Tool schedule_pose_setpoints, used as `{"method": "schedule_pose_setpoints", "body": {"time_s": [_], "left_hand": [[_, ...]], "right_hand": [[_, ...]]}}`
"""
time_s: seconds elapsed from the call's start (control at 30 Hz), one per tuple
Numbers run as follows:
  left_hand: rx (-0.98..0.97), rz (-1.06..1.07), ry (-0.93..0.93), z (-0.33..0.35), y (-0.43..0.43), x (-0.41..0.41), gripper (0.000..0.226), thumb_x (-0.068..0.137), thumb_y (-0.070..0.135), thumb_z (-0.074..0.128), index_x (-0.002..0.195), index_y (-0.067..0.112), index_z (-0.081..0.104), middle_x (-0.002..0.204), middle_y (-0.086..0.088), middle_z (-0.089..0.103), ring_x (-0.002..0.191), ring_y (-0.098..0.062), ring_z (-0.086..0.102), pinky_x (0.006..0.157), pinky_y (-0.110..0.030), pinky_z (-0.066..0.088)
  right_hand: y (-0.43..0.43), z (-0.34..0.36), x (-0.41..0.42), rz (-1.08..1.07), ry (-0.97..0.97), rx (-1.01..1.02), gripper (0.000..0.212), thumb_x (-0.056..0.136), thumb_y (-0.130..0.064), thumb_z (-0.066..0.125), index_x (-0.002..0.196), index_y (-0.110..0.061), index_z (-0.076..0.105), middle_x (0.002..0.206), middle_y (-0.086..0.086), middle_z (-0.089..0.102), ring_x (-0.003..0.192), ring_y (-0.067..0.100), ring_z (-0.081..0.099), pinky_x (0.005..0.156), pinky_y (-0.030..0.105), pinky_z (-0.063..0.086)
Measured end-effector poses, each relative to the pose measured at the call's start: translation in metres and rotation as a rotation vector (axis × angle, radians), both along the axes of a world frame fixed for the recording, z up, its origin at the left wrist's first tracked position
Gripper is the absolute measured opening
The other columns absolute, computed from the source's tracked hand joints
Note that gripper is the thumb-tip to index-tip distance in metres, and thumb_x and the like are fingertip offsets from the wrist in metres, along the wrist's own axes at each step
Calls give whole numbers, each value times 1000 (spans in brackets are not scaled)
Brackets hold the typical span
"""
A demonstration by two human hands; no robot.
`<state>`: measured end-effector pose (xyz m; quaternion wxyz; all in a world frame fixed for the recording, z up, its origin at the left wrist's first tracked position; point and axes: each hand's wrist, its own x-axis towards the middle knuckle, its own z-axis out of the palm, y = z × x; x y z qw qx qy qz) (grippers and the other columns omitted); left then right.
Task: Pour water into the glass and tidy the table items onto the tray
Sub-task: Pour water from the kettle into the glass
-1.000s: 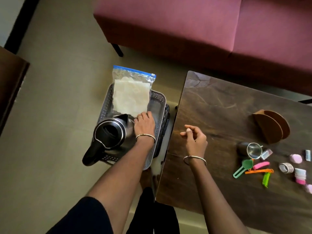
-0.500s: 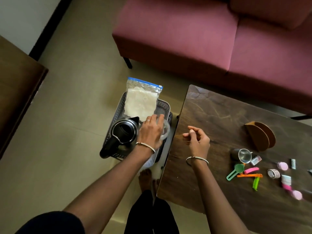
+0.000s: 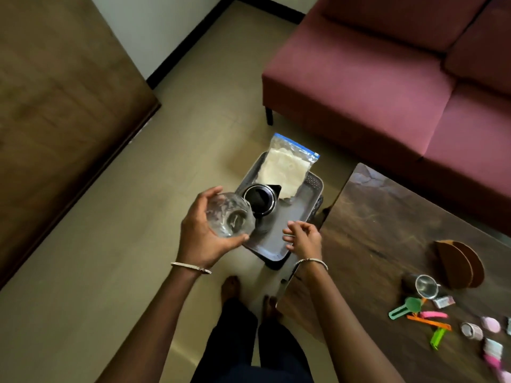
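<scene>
Fingers of the left grip (image 3: 204, 233) curl round the clear glass (image 3: 231, 218) at centre frame, above the beige floor (image 3: 110, 258) and just left of the black kettle (image 3: 260, 200). The right grip (image 3: 304, 239) hovers loosely bent, holding nothing, over the grey tray (image 3: 301, 214), which bears the kettle and a zip bag (image 3: 284, 167). At right, the dark wooden bench (image 3: 387, 217) carries a steel cup (image 3: 425, 286). A maroon sofa (image 3: 387, 78) fills the upper right.
</scene>
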<state>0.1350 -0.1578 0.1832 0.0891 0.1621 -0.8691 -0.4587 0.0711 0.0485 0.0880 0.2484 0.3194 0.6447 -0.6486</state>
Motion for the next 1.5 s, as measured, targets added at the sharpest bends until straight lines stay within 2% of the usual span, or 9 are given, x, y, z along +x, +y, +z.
{"method": "schedule_pose_setpoints", "body": {"time_s": [0.23,0.37,0.53,0.67,0.83,1.03,1.13,1.27,1.5], "left_hand": [[-40,97,-8,-28,-79,4,95,41,35,97,125,27,54,122,9,60,110,-8,58,96,-18,47],[-8,34,-45,-53,-113,-7,96,40,30,98,125,26,54,122,6,58,112,-11,57,96,-24,48],[4,-85,-77,-78,-148,-22,98,39,32,98,126,30,52,121,8,57,111,-9,57,94,-23,50],[-4,-150,-95,-89,-161,-36,99,38,30,98,125,27,53,121,8,56,110,-10,58,94,-23,49],[-9,-222,-112,-96,-163,-46,99,37,29,99,125,27,52,121,7,57,108,-11,58,93,-26,50],[9,-309,-111,-83,-148,-57,99,37,27,99,125,25,54,120,8,57,109,-7,57,95,-26,51],[5,-348,-80,-64,-137,-67,97,38,26,98,125,23,54,118,9,58,108,-6,59,94,-24,51],[34,-363,-50,-36,-119,-78,100,38,27,97,128,28,51,117,13,59,105,-2,60,91,-11,47],[59,-344,14,17,-82,-77,99,37,24,100,121,28,48,116,9,61,103,-9,62,85,0,41]], "right_hand": [[-97,-22,19,122,-290,-258,23,84,-40,71,100,-24,74,91,-10,77,100,9,66,87,37,45],[-142,-40,18,-33,-276,-251,38,82,-37,73,114,-17,71,114,2,75,113,17,66,92,38,39],[-187,-70,16,-396,-177,-123,42,82,-21,78,114,4,67,109,16,73,104,30,68,100,45,50],[-212,-79,16,-521,-114,49,19,85,-25,76,87,-9,68,89,13,72,86,25,67,92,47,54],[-204,-72,13,-594,-14,250,36,84,-27,70,109,-1,66,101,21,74,97,35,70,89,54,55],[-163,-54,23,-404,113,433,18,86,-23,69,87,-6,67,78,12,71,81,33,69,72,36,53],[-137,-33,33,-305,209,515,16,84,-25,71,78,-12,63,70,10,68,72,33,67,66,36,50],[-96,13,41,-199,389,532,29,69,-49,63,64,-21,56,55,-3,57,51,4,51,54,27,42],[-12,123,37,-10,703,588,39,74,-49,70,59,-15,58,52,4,56,47,14,49,46,35,43]]}}
